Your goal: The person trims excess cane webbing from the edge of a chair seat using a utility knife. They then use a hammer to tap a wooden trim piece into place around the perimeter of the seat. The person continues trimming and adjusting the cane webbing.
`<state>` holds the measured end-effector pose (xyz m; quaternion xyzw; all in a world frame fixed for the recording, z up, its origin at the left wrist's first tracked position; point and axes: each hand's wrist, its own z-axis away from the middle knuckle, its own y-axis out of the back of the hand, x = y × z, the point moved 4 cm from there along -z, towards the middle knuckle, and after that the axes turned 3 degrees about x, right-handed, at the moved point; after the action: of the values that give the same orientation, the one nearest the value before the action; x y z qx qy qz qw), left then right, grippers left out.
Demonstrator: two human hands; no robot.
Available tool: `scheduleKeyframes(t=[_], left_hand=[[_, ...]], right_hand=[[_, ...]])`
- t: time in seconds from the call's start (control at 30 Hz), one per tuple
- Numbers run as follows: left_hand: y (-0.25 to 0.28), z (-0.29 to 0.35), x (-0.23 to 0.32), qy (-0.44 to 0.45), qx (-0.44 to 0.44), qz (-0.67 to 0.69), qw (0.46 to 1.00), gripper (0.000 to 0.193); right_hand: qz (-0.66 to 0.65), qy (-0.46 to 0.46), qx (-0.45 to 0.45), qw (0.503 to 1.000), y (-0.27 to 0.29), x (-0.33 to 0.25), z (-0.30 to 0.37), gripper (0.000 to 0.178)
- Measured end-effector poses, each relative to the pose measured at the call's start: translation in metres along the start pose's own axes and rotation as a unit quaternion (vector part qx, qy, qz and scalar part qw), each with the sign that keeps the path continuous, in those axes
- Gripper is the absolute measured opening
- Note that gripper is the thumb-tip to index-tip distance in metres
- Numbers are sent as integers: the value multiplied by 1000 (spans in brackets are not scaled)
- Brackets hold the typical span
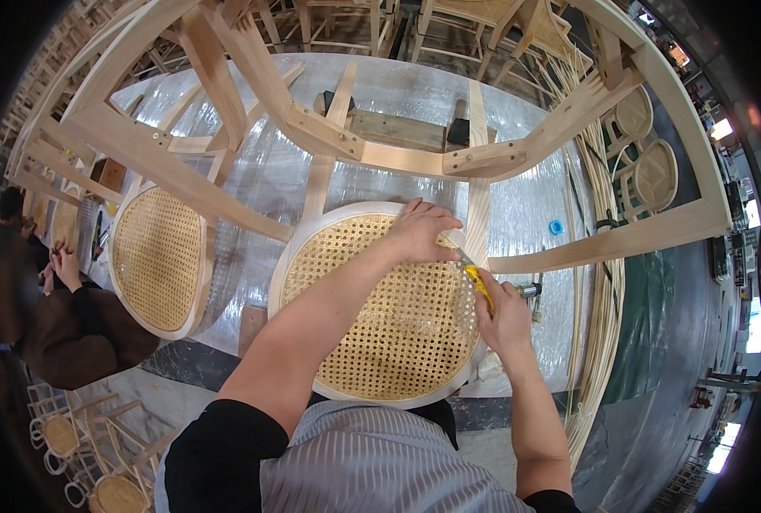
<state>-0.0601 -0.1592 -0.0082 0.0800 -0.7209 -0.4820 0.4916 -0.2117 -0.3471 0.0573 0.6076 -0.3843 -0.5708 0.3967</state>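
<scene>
Woven cane, honey-coloured and full of small holes, fills the round chair seat [380,316] lying flat in front of me on a work table covered in clear plastic sheeting [517,111]. The seat has a pale wooden rim. My left hand [419,231] lies palm down on the far right part of the seat, fingers spread and pressing on the cane near the rim. My right hand [504,321] is closed around a yellow-handled knife [476,280], its tip pointing up and left to the rim just beside my left fingers. A bare wooden chair frame [329,137] stands over the seat, its rails crossing above my hands. A second caned seat [158,256], oval, sits to my left, partly under the frame. Long strips of cane [603,282] run down the right side of the table. A small blue cap [556,227] lies on the plastic to the right of my hands. At the far left, another person in a dark sleeve [73,333] works at the table, their hand [66,267] raised near more caned pieces. Finished chairs [81,445] stand on the floor at lower left.
</scene>
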Motion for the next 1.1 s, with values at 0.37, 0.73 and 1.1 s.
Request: scheduleKeyframes(t=[0.37,0.73,1.1], left_hand=[[3,-1,5,27,-5,5,1000,71],[3,-4,7,46,-7,4,999,70],[3,-8,8,69,-27,4,997,71]], right_hand=[[4,18,10,1000,4,3,-3,48],[-4,19,10,1000,5,4,-1,48],[-9,21,12,1000,3,7,2,49]])
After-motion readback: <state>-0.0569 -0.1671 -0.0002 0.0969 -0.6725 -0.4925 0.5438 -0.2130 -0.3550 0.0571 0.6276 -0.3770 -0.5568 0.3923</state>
